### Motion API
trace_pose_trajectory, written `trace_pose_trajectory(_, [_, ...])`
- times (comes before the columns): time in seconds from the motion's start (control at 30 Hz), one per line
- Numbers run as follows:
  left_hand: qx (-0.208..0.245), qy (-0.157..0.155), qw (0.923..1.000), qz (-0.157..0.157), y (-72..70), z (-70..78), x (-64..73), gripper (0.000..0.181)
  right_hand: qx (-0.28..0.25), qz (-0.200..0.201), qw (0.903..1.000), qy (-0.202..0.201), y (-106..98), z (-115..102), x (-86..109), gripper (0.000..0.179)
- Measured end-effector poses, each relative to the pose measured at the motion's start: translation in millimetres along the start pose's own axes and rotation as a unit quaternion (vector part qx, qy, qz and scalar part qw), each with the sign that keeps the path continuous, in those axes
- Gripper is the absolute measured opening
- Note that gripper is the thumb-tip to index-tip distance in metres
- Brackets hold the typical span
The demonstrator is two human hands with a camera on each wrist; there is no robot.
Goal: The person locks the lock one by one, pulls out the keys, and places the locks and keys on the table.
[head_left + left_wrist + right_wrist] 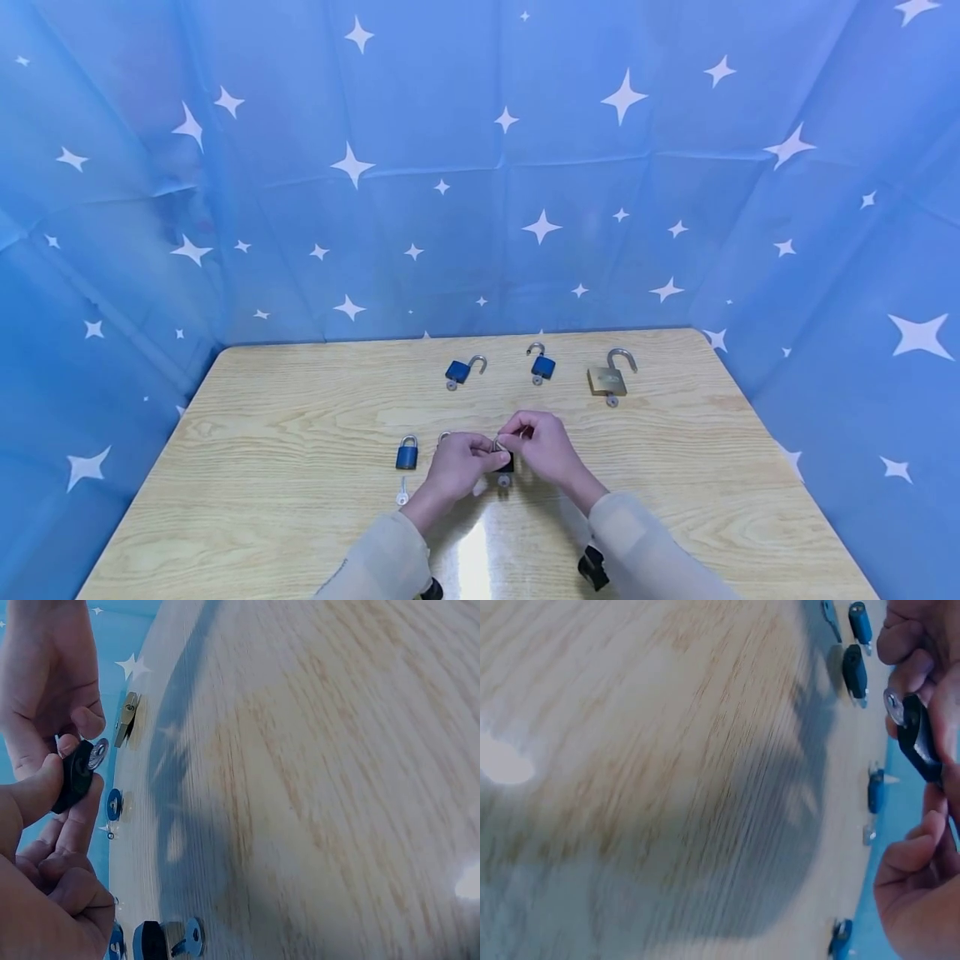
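The black padlock (507, 467) is held between the two hands, over the near half of the wooden table (270, 442). Its long axis goes nearly from twelve to six o'clock: the shackle (498, 444) is at the upper end, and the inserted key (504, 481) points out at six o'clock, free of both hands. The left hand (459, 467) is at nine o'clock of the padlock and is the nearer one to its body, which it pinches firmly between thumb and fingers. The right hand (546, 450) comes from about two o'clock; its thumb and forefinger make a narrow pinch at the shackle. Because these fingers cover much of the metal, I cannot tell how the shackle sits in the body.

Farther from the hands, one open blue padlock (458, 372) lies at eleven o'clock, another open blue one (543, 367) at one, and the brass padlock (607, 382) at two. A closed blue padlock (407, 457) is at nine o'clock, beyond the left hand, with a loose key (402, 495) just below.
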State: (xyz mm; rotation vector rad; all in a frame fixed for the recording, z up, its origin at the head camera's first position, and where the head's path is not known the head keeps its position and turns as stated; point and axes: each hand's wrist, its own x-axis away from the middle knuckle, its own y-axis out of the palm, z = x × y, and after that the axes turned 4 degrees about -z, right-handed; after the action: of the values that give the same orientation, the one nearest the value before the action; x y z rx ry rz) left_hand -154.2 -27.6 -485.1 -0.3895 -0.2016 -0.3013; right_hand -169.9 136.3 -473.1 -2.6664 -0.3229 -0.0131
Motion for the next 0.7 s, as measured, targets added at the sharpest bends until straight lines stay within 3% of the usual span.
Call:
trace_pose_trajectory(0.37, [-0.012,0.009,0.9999,-0.003,-2.8,-2.7,-1.4,0.021,-0.005,0.008,0.9995,0.030,3.7,-0.1,-1.9,0.004])
trace_pose_trajectory(0.7, [-0.011,0.008,0.9999,-0.002,-2.5,-2.9,-0.9,0.019,0.006,0.003,0.9996,0.027,0.7,3.4,0.3,0.008])
